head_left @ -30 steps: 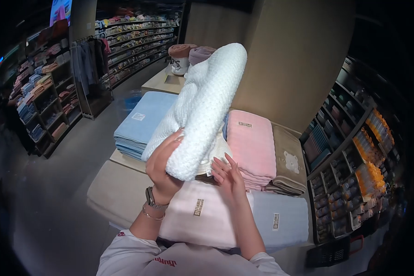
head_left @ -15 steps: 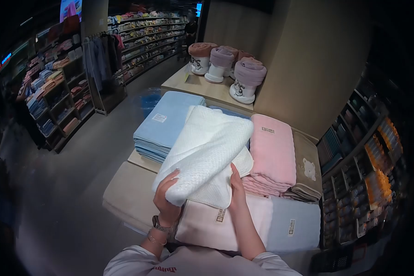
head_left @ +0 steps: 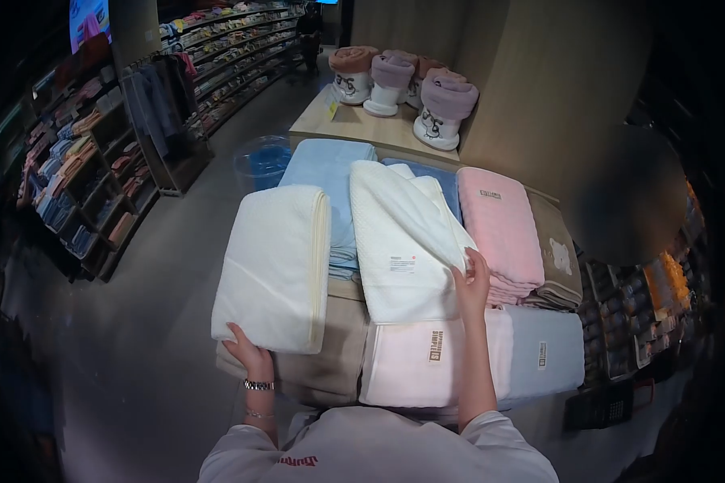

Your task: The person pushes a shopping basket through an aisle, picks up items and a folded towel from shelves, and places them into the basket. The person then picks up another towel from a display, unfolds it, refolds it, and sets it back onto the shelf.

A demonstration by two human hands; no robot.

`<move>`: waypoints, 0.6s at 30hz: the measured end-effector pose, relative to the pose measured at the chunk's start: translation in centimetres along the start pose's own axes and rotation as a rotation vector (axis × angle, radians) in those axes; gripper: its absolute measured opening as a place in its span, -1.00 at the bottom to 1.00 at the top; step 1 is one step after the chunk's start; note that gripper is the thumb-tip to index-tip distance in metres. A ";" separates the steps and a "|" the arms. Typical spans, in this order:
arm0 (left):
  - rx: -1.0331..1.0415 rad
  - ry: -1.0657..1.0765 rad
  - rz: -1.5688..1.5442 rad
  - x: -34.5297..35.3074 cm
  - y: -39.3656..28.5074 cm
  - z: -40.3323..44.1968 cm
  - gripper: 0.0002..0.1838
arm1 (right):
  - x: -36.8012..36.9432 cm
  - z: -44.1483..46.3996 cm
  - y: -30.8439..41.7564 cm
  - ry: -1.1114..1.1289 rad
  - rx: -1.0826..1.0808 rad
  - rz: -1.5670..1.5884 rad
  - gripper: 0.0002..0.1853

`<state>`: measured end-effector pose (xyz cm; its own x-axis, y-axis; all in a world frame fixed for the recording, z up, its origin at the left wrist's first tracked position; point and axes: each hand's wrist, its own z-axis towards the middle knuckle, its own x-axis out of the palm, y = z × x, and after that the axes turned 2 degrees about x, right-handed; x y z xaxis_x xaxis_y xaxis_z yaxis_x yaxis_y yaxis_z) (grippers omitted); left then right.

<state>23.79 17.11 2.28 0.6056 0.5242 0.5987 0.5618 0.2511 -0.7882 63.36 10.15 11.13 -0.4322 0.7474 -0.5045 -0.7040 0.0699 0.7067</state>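
Note:
My left hand (head_left: 250, 354) grips the lower edge of a folded white towel (head_left: 270, 266), holding it up at the left, partly in front of the stacked light blue towels (head_left: 328, 165). At the centre lies a second white towel (head_left: 399, 217), unevenly folded, with its upper layer turned at a slant and a small printed label showing. My right hand (head_left: 473, 283) pinches that towel's right edge. Beneath its near edge is a pale pink towel (head_left: 407, 366) with a sewn tag. A pink towel stack (head_left: 499, 225) stands just right of my right hand.
A brown towel stack (head_left: 552, 241) and a grey-blue towel (head_left: 544, 350) lie at the right, a taupe one (head_left: 322, 370) at the front left. Rolled towels (head_left: 447, 109) stand on the wooden ledge (head_left: 322, 129). A clear blue tub (head_left: 263, 161) is beyond the stacks; a person (head_left: 308, 36) is far back.
The white towels, bunched together between both hands before, are now apart. My left hand has moved left with one; my right hand has shifted right and up along the other's edge.

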 end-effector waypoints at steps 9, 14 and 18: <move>-0.284 0.186 -0.003 -3.9 1.4 2.4 -0.55 | 5.5 11.0 3.6 0.192 -0.170 -0.162 -0.42; -0.364 0.345 -0.079 -6.3 1.3 2.4 -0.58 | 9.9 16.1 -1.7 0.199 0.102 -0.319 -0.28; -0.409 0.310 -0.131 -5.6 -3.5 -0.3 -0.57 | 9.3 17.9 -0.2 0.472 0.400 0.216 -0.35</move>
<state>18.63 13.01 1.73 0.6193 0.2286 0.7512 0.7802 -0.0718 -0.6214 69.56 28.93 15.18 -0.8052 0.4085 -0.4299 -0.3491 0.2595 0.9005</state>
